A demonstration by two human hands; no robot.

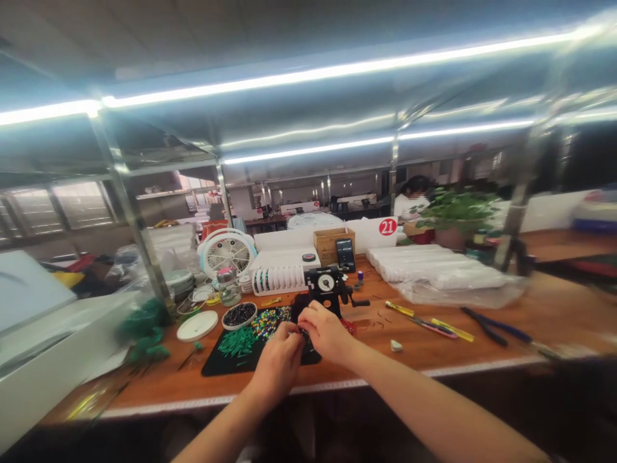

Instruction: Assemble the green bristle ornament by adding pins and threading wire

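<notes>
My left hand [278, 363] and my right hand [324, 329] meet over the right edge of a black mat [216, 368]. Fingers and thumb are pinched on both; whatever sits between the fingertips is too small to make out. Just behind them stands a black machine with a round white dial [326, 280] and a crank handle [360, 302]. On the mat, beside my left hand, lie green strip-like pieces [237, 343] and a pile of multicoloured beads [268, 321]. A white dish of small black pieces [240, 315] rests at the mat's far left.
Yellow-handled tools [399, 308], pliers [513, 329] and a small white lump [396, 346] lie at right. Behind are a fan [228, 252], a glass jar [229, 289], a phone [345, 254], a cardboard box [332, 241] and bagged white rolls [443, 267]. A person [413, 199] sits beyond.
</notes>
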